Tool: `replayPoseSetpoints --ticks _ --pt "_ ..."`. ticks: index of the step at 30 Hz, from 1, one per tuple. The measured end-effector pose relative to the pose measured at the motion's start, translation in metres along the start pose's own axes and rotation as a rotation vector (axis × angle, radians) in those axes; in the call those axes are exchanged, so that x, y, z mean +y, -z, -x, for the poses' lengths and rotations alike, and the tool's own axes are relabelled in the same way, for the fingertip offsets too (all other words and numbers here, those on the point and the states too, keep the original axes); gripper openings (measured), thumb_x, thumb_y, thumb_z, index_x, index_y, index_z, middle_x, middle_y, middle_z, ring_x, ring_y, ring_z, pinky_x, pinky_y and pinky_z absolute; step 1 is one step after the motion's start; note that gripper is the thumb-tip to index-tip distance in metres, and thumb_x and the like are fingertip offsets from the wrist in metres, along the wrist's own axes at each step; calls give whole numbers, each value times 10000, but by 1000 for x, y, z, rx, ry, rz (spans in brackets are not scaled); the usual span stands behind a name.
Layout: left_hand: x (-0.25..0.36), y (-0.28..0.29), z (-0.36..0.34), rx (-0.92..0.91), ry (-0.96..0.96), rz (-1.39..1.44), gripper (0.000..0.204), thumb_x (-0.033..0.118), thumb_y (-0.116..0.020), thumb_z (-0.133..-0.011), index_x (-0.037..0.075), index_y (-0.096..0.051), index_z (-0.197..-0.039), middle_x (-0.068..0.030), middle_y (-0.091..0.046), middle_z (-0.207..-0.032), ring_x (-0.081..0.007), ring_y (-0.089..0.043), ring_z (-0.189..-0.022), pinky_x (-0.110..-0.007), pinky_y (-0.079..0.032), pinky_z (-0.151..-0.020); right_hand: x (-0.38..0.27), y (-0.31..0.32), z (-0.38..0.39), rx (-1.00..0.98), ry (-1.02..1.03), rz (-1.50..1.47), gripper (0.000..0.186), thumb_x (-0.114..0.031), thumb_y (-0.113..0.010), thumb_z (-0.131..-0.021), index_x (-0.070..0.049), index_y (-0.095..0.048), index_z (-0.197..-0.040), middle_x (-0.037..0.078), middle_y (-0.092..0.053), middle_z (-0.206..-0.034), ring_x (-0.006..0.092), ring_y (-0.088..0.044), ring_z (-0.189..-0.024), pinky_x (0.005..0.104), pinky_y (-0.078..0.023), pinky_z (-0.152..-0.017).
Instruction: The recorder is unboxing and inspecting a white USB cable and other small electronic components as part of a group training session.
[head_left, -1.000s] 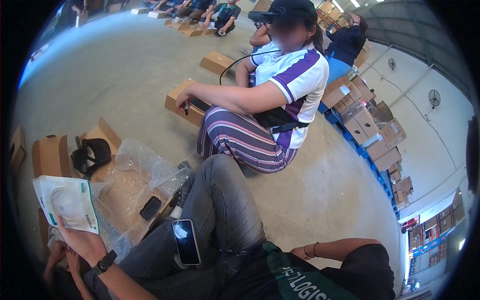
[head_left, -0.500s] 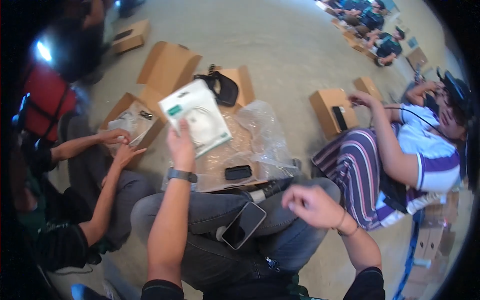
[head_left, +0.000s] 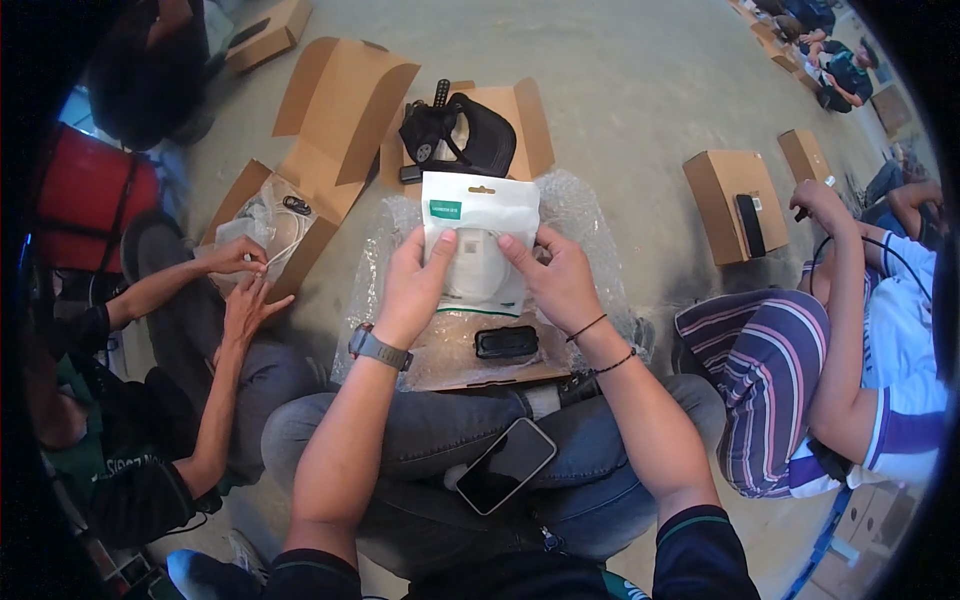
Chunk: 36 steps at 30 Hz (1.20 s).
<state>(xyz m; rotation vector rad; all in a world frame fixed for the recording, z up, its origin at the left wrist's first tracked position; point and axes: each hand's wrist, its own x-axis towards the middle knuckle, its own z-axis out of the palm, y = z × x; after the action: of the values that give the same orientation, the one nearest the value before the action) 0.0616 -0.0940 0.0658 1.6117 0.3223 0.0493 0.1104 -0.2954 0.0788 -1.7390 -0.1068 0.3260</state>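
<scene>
A white flat pouch point(head_left: 483, 208) with a green label, a hang hole and a see-through window is held upright in front of me. Something white and coiled shows through the window. My left hand point(head_left: 412, 280) grips its left edge, thumb on the front. On the opposite edge my right hand point(head_left: 560, 283) is closed the same way. Below the pouch, a small black case point(head_left: 505, 343) lies on bubble wrap point(head_left: 580, 230) spread over an open cardboard box. Behind the pouch sits a black cap point(head_left: 487, 135) with a strap and attached black parts.
A phone point(head_left: 506, 466) rests on my crossed legs. To the left, a co-worker's hands point(head_left: 245, 275) work at an open carton point(head_left: 335, 195). A person in striped trousers point(head_left: 755, 390) sits at right, near a cardboard box point(head_left: 735, 205) with a black object on it.
My right hand has come up from above my right knee and taken the pouch's right edge. The pouch has moved right and turned from tilted to upright.
</scene>
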Motion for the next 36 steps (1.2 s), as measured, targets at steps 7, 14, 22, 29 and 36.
replayPoseSetpoints --ticks 7,14,22,29,36 --pt "-11 -14 22 -77 131 -522 582 252 -701 -979 80 -461 -1481 -162 -710 -1101 -332 -727 -994 -423 -560 -883 -1 17 0 240 277 611 334 -338 -646 -1021 -26 -674 -904 232 -691 -876 445 -677 -810 513 -522 -684" --pt "-34 -10 45 -524 -14 -1105 562 361 -648 -990 125 -509 -1481 -209 -717 -1208 -418 -696 -1072 -504 -548 -920 -16 37 -2 444 196 621 255 -293 -570 -1051 -56 -633 -980 222 -700 -871 485 -665 -817 575 -504 -686" --pt "-32 -5 28 -281 -44 -993 494 301 -629 -988 89 -568 -1429 -235 -691 -1237 -424 -669 -1144 -532 -533 -963 1 32 0 450 221 627 222 -290 -571 -1046 -79 -635 -1031 220 -708 -822 489 -679 -810 583 -514 -686" --pt "-39 -6 32 -187 -111 -912 637 206 -636 -988 67 -372 -1550 -271 -683 -1236 -461 -672 -1117 -517 -532 -973 6 23 -3 400 194 579 184 -224 -572 -1043 -56 -638 -1077 241 -710 -855 481 -683 -825 555 -524 -699" --pt "-12 -15 23 -148 40 -381 620 199 -692 -992 11 -409 -1511 -246 -677 -1281 -369 -697 -1133 -443 -527 -980 46 26 -23 320 99 -166 199 -171 -594 -1053 6 -653 -1121 174 -755 -968 262 -717 -881 372 -546 -813"
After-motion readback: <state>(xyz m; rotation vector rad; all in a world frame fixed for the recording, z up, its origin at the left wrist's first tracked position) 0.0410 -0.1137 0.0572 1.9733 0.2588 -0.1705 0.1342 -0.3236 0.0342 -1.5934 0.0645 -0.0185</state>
